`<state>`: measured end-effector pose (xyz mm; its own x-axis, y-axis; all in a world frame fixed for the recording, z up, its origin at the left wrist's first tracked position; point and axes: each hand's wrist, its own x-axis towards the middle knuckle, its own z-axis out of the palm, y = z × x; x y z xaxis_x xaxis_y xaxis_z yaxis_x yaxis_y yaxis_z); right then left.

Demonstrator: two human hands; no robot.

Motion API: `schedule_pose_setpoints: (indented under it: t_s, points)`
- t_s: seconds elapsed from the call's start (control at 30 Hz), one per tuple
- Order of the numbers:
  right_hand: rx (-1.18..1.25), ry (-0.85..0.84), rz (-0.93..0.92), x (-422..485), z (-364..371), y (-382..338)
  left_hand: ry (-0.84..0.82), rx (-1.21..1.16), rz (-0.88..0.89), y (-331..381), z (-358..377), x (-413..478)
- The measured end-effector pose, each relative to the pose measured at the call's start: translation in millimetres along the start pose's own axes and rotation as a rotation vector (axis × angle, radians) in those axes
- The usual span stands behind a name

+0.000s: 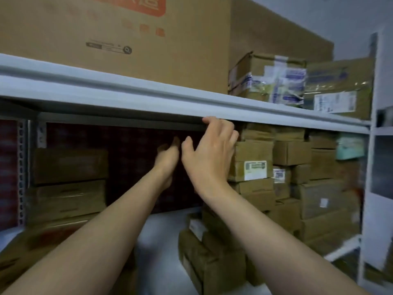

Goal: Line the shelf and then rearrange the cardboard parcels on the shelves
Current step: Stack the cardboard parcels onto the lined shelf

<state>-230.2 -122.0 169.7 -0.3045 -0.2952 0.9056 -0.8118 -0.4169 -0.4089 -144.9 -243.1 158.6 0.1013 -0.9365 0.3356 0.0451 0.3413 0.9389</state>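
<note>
Now left hand (167, 160) fingers straight against dark liner (127, 158); right hand (210, 154) fingers relaxed, tips touching upper beam (148, 99).

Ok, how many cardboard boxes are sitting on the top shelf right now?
3: a big printed carton at the left, a taped parcel right beside it, and a labelled parcel at the far right. More may be hidden behind them.

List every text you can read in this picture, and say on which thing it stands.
"造", white on red, cut off at the frame edge: large cardboard box.
Red and black print below it: too blurred to read.
White labels on the small parcels: too blurred to read.
</note>
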Motion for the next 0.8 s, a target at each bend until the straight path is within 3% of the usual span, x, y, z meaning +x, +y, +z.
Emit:
schedule_pose_setpoints:
  t_s: [0.17, 0.33, 0.53, 0.67, 0.8]
  points:
    - [-0.132, 0.112, 0.143, 5, -30, 58, -0.056, -0.164, -0.083, -13, 41, 10]
    - [0.001, 0.001, 0.353, 31, -49, 96, -0.033, -0.149, -0.036, 9, 62, 2]
    - [0.114, -0.130, 0.554, 73, -53, 125, -0.113, 0.125, 0.157, 46, 82, 5]
    - [0.089, -0.146, 0.527, 79, -51, 135, -0.218, 0.378, 0.201, 62, 94, 16]
    - [0.053, -0.121, 0.465, 81, -50, 137, -0.340, 0.425, 0.263, 67, 102, 25]
